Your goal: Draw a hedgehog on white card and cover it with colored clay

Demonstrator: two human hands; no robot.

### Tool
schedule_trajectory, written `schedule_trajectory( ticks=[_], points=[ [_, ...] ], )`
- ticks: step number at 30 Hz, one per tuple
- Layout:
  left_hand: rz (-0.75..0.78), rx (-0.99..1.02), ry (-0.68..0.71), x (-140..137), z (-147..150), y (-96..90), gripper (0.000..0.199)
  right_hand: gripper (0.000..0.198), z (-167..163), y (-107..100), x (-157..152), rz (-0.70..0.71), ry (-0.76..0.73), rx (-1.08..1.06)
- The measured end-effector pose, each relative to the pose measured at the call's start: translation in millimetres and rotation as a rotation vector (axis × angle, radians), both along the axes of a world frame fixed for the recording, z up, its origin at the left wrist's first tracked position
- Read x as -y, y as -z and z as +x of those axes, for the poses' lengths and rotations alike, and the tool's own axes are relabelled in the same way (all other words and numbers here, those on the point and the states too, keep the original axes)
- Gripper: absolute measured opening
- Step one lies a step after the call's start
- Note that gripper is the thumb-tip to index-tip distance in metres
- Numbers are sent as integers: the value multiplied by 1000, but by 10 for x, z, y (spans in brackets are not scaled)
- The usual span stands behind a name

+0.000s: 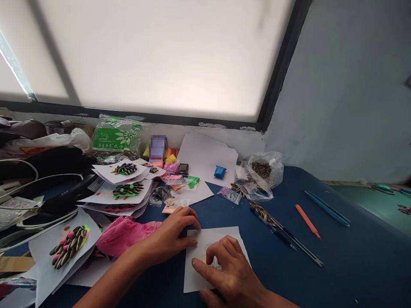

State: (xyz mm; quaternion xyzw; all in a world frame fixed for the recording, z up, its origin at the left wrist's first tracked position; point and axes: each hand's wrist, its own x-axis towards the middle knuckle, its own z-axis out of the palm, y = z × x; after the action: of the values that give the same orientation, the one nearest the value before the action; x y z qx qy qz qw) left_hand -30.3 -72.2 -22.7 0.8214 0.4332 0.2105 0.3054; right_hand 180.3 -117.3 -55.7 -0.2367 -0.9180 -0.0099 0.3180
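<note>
A small sheet of white paper [196,280] lies on the dark blue table in front of me, with a line drawing [215,262] partly hidden under my right hand. My left hand [176,233] rests by the sheet's upper left corner, thumb and bent fingers apart and nothing visible in it. Over the drawing is my right hand [229,271], its fingers bent and spread, their tips at or just above the paper. Whether a small bit lies beneath those fingertips I cannot tell. A pink cloth [125,235] lies beside my left forearm.
Stacked papers [105,193] with sunflower-seed pictures fill the left, near cables. Clay packets [175,177], a blue packet [220,172] and a plastic bag of seeds [263,171] lie at the back. Pens [282,239], an orange marker [307,220] and a blue pen [327,207] lie right.
</note>
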Motion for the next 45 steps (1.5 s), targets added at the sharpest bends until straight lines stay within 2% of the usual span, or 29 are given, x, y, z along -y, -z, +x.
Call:
schedule_trajectory(
  ticks=[7, 12, 16, 22, 27, 29, 32, 36, 39, 42, 45],
  points=[
    [2, -7, -5, 0, 7, 1, 24, 29, 51, -134, 43, -228, 96, -4],
    [2, -13, -8, 1, 8, -5, 24, 27, 79, -168, 23, -373, 139, -123],
    [17, -11, -4, -7, 4, 9, 23, 25, 99, -170, 18, -301, 60, -121],
    [44, -5, 11, 9, -1, 14, 24, 32, 218, -176, -15, -69, -8, -7],
    [105, 21, -15, 55, 34, 24, 23, 14, 283, -83, -67, 85, -60, 34],
    [108, 75, -7, 74, 61, 15, 20, 15, 283, -36, -80, 123, -102, 53],
    [54, 150, 8, 111, 99, -27, 23, 20, 277, -17, -97, 120, -138, 64],
    [-48, 115, 48, 171, 97, -83, 28, 39, 292, -68, -144, 95, -164, 94],
    [-128, 94, 55, 198, 51, -106, 42, 37, 314, -89, -186, 102, -158, 129],
    [-222, 44, 131, 207, 13, -152, 62, 33, 326, -77, -208, 99, -135, 165],
    [-274, -25, 190, 214, 10, -212, 73, 32, 322, -55, -213, 77, -135, 199]
  ],
)
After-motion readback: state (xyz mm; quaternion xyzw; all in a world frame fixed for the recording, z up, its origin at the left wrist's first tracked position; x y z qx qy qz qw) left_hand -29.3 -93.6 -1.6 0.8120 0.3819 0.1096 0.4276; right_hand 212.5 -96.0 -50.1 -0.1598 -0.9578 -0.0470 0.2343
